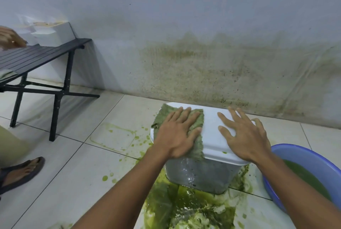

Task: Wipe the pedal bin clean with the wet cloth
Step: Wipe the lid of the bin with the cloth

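Presently: wiping in hand, at the lid.

- Bottom centre: puddle (193, 208) of green liquid on the tiled floor (73, 173), lying round the foot of the bin.
- Lower centre: bin (199, 175), upright on the tiles, near the wall. The grey body is wet and speckled with dark spots; it looks unwiped.
- Centre: white lid (211, 131), closed. Its bare right half looks clean save one green fleck on the near rim.
- Centre, left half of lid: green cloth (163, 116), spread flat and hanging over the near and left edges.
- Left hand (177, 134): flat on the cloth, fingers spread, pressing rather than gripping.
- Right hand (243, 140): flat on the bare lid, fingers straight and splayed, holding nothing, apparently steadying the bin.
- Lower right: blue basin (304, 156) of green water, just beside the bin.
- Middle left: green splashes and a faint rectangular stain on the tiles.
- Left edge: a second person's sandalled foot (20, 172).
- Upper left: black slatted bench (36, 57).
- Top: wall (203, 25), stained brownish-green low down.

Judgement: lid partly done; left half of lid, sides and front remain.
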{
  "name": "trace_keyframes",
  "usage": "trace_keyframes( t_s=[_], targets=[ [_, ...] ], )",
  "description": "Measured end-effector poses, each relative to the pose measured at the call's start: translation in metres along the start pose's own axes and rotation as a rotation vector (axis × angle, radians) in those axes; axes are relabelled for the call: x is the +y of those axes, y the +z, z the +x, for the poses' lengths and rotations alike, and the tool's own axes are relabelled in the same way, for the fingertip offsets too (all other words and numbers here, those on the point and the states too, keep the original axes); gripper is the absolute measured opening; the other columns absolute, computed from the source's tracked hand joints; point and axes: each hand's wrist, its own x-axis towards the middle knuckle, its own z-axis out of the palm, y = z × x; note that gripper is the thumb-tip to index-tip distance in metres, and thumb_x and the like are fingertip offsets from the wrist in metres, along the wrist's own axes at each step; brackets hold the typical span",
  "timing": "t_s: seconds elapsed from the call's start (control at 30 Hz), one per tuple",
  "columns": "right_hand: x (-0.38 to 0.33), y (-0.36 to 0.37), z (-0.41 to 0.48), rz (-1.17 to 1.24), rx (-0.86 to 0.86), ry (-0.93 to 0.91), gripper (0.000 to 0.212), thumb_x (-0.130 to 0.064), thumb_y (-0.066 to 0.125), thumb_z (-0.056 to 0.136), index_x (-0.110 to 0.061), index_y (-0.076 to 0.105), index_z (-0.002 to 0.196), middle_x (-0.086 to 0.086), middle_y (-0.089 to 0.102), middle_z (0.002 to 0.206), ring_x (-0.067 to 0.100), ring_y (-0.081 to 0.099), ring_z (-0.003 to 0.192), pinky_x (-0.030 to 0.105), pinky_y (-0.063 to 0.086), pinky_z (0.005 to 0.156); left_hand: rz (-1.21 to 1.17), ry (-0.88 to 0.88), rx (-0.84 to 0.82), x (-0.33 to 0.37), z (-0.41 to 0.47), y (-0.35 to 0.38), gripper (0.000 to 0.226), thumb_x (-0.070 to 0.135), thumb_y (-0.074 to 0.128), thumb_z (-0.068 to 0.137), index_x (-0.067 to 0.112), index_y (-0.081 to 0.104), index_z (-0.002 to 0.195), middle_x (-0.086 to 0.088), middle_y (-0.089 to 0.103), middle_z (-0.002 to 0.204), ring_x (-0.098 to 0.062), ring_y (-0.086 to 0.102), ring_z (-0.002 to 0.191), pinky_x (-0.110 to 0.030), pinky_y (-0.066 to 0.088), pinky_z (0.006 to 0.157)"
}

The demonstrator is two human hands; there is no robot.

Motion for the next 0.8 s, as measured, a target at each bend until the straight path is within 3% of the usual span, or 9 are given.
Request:
trace_keyframes(
  t_s=[0.13, 0.3, 0.4, 0.53, 0.67, 0.8],
  targets=[
    [0.001, 0.001, 0.0, 0.044, 0.0, 0.005, 0.05, -0.058, 0.02, 0.102, -0.054, 0.018, 0.152, -0.014, 0.003, 0.167, 0.01, -0.002, 0.154, 0.05, 0.005, 0.123, 0.002, -0.187, -0.018, -0.017, 0.031, -0.005, 0.062, 0.054, 0.019, 0.105, 0.034, 0.005, 0.162, 0.0, 0.002, 0.171, -0.019, -0.005, 0.157, -0.041, -0.003, 0.127],
    [-0.001, -0.002, 0.0, 0.083, -0.003, 0.0, 0.047, -0.049, 0.022, 0.105, -0.05, 0.022, 0.152, -0.013, 0.006, 0.167, 0.012, 0.001, 0.154, 0.05, 0.003, 0.123, 0.033, -0.124, 0.035, 0.04, 0.023, 0.017, 0.064, 0.049, 0.012, 0.104, 0.027, 0.004, 0.163, 0.0, 0.003, 0.171, -0.024, -0.004, 0.157, -0.045, -0.001, 0.128],
    [0.0, -0.003, 0.0, 0.088, 0.012, -0.021, 0.047, -0.043, 0.024, 0.106, -0.045, 0.024, 0.153, -0.012, 0.009, 0.167, 0.011, 0.003, 0.154, 0.047, 0.005, 0.122, 0.042, -0.007, 0.133, 0.067, 0.008, 0.031, 0.065, 0.05, 0.008, 0.103, 0.025, 0.016, 0.162, 0.0, 0.016, 0.169, -0.023, 0.008, 0.157, -0.042, 0.005, 0.128],
    [0.01, -0.008, 0.001, 0.172, -0.015, -0.049, 0.045, -0.045, 0.028, 0.106, -0.049, 0.029, 0.151, -0.015, 0.011, 0.166, 0.007, 0.005, 0.153, 0.042, 0.006, 0.12, 0.036, 0.111, 0.273, 0.039, -0.013, 0.038, 0.06, 0.052, 0.019, 0.106, 0.025, 0.037, 0.156, 0.0, 0.036, 0.162, -0.02, 0.028, 0.153, -0.04, 0.017, 0.126],
    [0.013, -0.007, -0.002, 0.178, -0.001, -0.079, 0.045, -0.042, 0.026, 0.107, -0.047, 0.03, 0.151, -0.013, 0.012, 0.166, 0.009, 0.005, 0.153, 0.042, 0.007, 0.12, 0.053, -0.065, 0.447, 0.01, -0.03, 0.046, 0.056, 0.046, 0.032, 0.104, 0.019, 0.051, 0.149, -0.005, 0.048, 0.155, -0.026, 0.038, 0.147, -0.046, 0.026, 0.121],
    [0.012, -0.004, 0.0, 0.175, 0.025, -0.089, 0.045, -0.04, 0.026, 0.107, -0.044, 0.031, 0.152, -0.011, 0.013, 0.166, 0.01, 0.006, 0.154, 0.042, 0.007, 0.12, 0.074, -0.131, 0.442, 0.053, -0.005, 0.045, 0.057, 0.043, 0.028, 0.104, 0.014, 0.059, 0.142, -0.011, 0.055, 0.148, -0.029, 0.046, 0.141, -0.047, 0.032, 0.117]
  ],
)
